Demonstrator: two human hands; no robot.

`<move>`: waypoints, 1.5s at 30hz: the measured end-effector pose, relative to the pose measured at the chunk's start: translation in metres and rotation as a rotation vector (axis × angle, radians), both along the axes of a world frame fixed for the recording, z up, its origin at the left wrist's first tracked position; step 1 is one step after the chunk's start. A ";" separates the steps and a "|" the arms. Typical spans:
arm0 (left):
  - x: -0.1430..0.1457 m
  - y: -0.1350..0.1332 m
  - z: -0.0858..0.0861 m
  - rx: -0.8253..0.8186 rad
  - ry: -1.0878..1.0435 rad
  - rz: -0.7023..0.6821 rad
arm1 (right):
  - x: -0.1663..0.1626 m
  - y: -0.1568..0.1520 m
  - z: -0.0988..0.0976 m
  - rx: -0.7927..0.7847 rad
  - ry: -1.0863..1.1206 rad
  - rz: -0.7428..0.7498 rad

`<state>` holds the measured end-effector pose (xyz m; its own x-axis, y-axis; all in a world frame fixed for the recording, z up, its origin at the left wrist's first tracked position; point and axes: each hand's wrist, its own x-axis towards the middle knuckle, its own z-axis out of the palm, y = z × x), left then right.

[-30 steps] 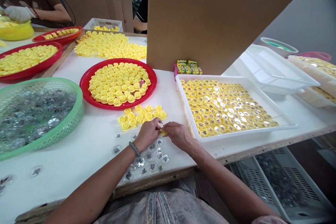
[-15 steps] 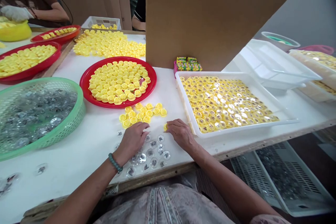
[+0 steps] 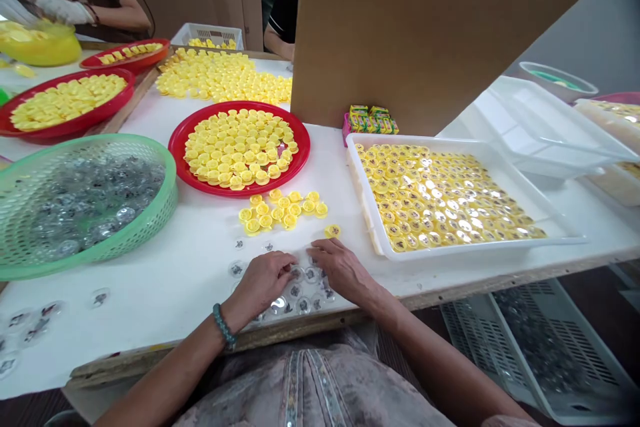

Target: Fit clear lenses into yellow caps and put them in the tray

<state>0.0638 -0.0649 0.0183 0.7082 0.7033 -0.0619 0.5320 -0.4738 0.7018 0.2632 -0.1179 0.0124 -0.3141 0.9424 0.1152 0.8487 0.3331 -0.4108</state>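
**Clear round plastic discs with dark printed centres (image 3: 303,305), scattered loose**

Lying on the white tabletop (image 3: 170,293), near its front edge, under and between both hands. Best picked up, by judgement, one at a time by the rim, with a light fingertip pinch, to keep smears off the print and avoid dragging neighbours along.

Left hand (image 3: 265,280): low over the discs, fingers bent, thumb and forefinger slightly parted; cannot tell whether pinching a disc or merely touching one. Right hand (image 3: 345,272): facing it, fingers loosely curled, tips over the discs, thumb hidden; nothing visible in the grasp, but cannot tell for certain.

Just beyond the right fingertips, a single yellow round piece with a dark printed face (image 3: 333,231). To its left, a cluster of plain yellow round pieces (image 3: 287,210), near a round red tray (image 3: 176,150). To its right, a rectangular white plastic tray (image 3: 523,187).
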 end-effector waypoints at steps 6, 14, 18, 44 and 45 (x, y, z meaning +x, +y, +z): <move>0.003 -0.004 0.004 0.029 -0.008 -0.052 | 0.001 -0.005 0.004 -0.030 -0.012 -0.029; 0.006 0.015 0.005 0.308 -0.017 0.188 | -0.003 0.000 0.008 -0.061 -0.135 0.073; 0.019 0.032 0.013 0.421 0.069 0.194 | -0.007 0.000 0.007 -0.025 -0.129 0.026; 0.012 0.008 -0.002 0.221 -0.112 0.055 | -0.009 0.008 -0.009 0.067 -0.007 0.007; 0.014 0.008 -0.001 0.202 -0.115 0.044 | -0.008 0.009 -0.009 0.056 0.102 0.000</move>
<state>0.0774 -0.0565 0.0170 0.6709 0.7237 0.1620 0.4775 -0.5886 0.6523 0.2550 -0.1093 0.0036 -0.2984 0.9334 0.1991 0.8035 0.3583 -0.4754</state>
